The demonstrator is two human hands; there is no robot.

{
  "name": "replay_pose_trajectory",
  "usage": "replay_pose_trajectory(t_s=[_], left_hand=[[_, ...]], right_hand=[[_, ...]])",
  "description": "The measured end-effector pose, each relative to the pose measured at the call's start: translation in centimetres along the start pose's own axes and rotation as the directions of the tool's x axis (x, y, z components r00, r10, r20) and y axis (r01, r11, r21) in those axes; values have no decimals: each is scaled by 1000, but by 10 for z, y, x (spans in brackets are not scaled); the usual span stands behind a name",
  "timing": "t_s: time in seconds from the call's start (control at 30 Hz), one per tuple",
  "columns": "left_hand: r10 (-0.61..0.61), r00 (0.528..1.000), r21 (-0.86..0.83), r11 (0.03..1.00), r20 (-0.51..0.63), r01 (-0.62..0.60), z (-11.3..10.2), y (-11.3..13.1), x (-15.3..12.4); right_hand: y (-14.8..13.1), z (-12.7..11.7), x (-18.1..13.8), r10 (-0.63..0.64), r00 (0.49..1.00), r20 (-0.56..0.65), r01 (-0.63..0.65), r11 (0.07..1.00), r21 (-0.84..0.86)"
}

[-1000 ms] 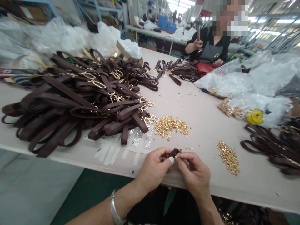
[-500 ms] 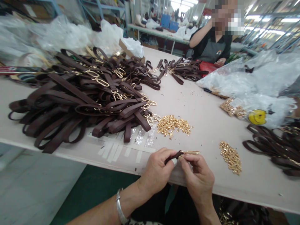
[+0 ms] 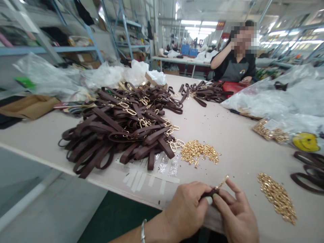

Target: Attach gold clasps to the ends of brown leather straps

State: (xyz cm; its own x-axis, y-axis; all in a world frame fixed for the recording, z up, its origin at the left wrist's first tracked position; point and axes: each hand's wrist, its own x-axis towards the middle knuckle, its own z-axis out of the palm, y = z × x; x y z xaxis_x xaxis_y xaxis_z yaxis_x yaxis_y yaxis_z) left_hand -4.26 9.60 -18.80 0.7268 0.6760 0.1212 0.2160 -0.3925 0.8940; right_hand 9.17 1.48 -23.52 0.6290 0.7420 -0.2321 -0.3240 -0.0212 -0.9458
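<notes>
My left hand (image 3: 186, 209) is closed around the end of a dark brown leather strap (image 3: 208, 194), with a white covering on one fingertip. My right hand (image 3: 239, 214) pinches the same strap end between thumb and fingers, its forefinger stretched along a gold metal clasp (image 3: 223, 181) that sticks out of the strap. Whatever lies between the pinching fingertips is hidden. Just beyond the hands, small gold fittings (image 3: 198, 152) are heaped on the table. A second heap of gold pieces (image 3: 277, 197) lies right of my right hand.
A big pile of brown straps (image 3: 113, 135) with gold clasps covers the table's left side. More straps (image 3: 310, 172) lie at the right edge. Plastic bags (image 3: 280, 94) and a packet of gold fittings (image 3: 270, 130) are at the right. Across the table sits a person (image 3: 238, 67).
The view has shifted, so my hands appear lower and farther right. My right forefinger has stretched out, and the clasp now points up at a slant. Both hands still hold the strap.
</notes>
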Motion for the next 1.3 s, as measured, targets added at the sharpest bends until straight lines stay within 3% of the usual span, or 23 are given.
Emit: replay_pose_trajectory(t_s=[0.1, 0.17, 0.23, 0.3, 0.37, 0.43, 0.53, 0.6, 0.67, 0.73, 0.8, 0.83, 0.87, 0.93, 1.0, 1.03, 1.1, 1.2, 1.3], left_hand=[[57, 998, 217, 974, 24, -60, -19, 5, 11], [160, 985, 395, 910, -61, -123, -45, 8, 26], [254, 944, 602, 794, -210, -80, -78, 7, 48], [246, 943, 803, 595, -222, 34, -111, -2, 80], [142, 976, 933, 344, -165, 108, -137, -17, 114], [68, 989, 954, 281, -129, 105, -153, -33, 141], [11, 995, 970, 226, -98, 93, -161, -48, 156], [-3, 995, 976, 191, -102, 101, -159, -50, 156], [-19, 995, 981, 166, -95, 97, -156, -49, 153], [-33, 997, 985, 152, -71, 75, -152, -45, 150], [-46, 997, 988, 141, -57, 63, -148, -41, 148], [-51, 997, 989, 137, -52, 58, -147, -39, 146], [-56, 997, 989, 134, -50, 57, -145, -38, 145], [-59, 997, 989, 133, -55, 63, -143, -36, 142], [-59, 995, 987, 136, -75, 83, -143, -36, 141], [-61, 994, 985, 140, -90, 98, -144, -37, 140], [-66, 990, 980, 149, -124, 133, -147, -39, 139], [-59, 986, 971, 173, -154, 162, -157, -44, 136], [-13, 988, 966, 209, -155, 154, -166, -47, 129]], right_hand=[[-7, -9, 5, 41, 999, -25, -38, 993, 110], [-18, -22, 10, 10, 995, -95, 6, 985, 170], [-35, -44, 20, -52, 986, -160, 83, 977, 196], [-56, -76, 37, -130, 960, -248, 178, 966, 185], [-81, -118, 57, -212, 895, -393, 284, 950, 132], [-106, -165, 74, -280, 795, -539, 366, 929, 58], [-137, -226, 92, -337, 671, -661, 423, 906, -32], [-145, -254, 100, -347, 631, -694, 416, 906, -75], [-141, -265, 103, -334, 630, -701, 375, 922, -102], [-124, -257, 99, -318, 647, -693, 333, 936, -119], [-99, -229, 87, -381, 681, -625, 290, 925, -247], [-86, -209, 79, -434, 722, -539, 265, 893, -364], [-73, -186, 70, -491, 773, -402, 260, 823, -505], [-51, -136, 52, -532, 846, -12, 361, 589, -723], [-36, -86, 39, -506, 796, 331, 552, 385, -740], [-32, -63, 36, -494, 755, 432, 618, 315, -720], [-27, -23, 36, -477, 722, 502, 654, 231, -721], [-25, 21, 48, -451, 750, 484, 592, 131, -795], [-23, 46, 59, -424, 766, 483, 545, 30, -838]])
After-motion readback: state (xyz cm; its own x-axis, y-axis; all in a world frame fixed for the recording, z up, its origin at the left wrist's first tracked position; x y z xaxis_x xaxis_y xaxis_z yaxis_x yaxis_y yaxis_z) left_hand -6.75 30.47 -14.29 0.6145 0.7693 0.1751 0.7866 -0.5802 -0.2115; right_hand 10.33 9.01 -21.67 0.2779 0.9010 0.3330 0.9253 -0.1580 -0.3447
